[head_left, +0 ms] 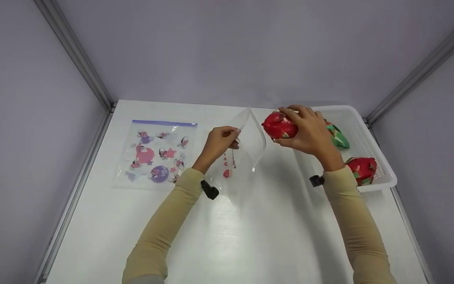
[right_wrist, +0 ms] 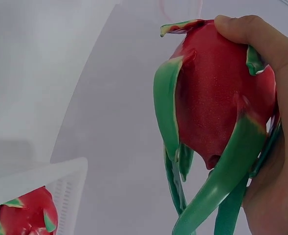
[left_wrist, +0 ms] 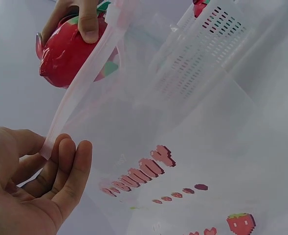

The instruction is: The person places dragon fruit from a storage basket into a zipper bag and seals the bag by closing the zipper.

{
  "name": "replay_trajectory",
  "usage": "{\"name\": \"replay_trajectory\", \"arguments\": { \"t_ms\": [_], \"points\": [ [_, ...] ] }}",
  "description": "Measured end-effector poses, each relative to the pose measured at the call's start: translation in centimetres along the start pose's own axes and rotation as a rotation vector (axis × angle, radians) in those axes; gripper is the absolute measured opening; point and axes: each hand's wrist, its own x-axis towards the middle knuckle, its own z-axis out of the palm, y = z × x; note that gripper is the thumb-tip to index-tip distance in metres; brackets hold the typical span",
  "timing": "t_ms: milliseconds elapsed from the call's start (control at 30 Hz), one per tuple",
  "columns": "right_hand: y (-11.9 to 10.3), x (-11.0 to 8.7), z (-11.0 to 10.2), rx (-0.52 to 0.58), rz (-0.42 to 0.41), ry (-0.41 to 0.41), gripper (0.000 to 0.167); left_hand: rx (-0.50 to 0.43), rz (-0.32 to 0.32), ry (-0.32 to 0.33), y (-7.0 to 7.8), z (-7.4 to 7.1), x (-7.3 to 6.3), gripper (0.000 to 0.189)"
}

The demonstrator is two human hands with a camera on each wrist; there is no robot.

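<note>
My left hand (head_left: 220, 142) pinches the rim of a clear zip bag (left_wrist: 148, 132) between thumb and fingers. Pink bunny lettering and small strawberries are printed on the bag, and in the head view its mouth (head_left: 252, 138) gapes toward the right. In my right hand (head_left: 307, 130) is a red dragon fruit (head_left: 280, 125) with green leaf-like scales, gripped from above and behind. The fruit is held up just right of the bag's mouth, its pointed red end facing the bag. In the right wrist view the dragon fruit (right_wrist: 212, 93) shows long green scales hanging down.
At the right stands a white perforated basket (head_left: 388, 177) holding another red dragon fruit (head_left: 363, 169) and a green-and-red one (head_left: 337, 135). A second clear zip bag (head_left: 128, 152) with a purple zip and pink and purple prints lies flat at the left. Walls enclose the white table (head_left: 219, 244).
</note>
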Motion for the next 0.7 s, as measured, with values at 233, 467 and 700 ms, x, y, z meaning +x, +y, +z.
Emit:
{"name": "replay_trajectory", "arguments": {
  "t_ms": [233, 467, 700],
  "points": [
    [-1.1, 0.5, 0.2, -0.010, -0.027, -0.008, 0.095, 0.004, 0.022, -0.011, 0.0, 0.4, 0.0, 0.028],
    [-2.1, 0.6, 1.0, -0.022, -0.033, -0.028, 0.098, 0.003, 0.029, -0.022, 0.1, 0.4, 0.0, 0.028],
    [-2.8, 0.6, 1.8, -0.060, -0.033, -0.060, 0.095, -0.003, 0.049, -0.036, 0.2, 0.5, -0.1, 0.028]
  ]
}}
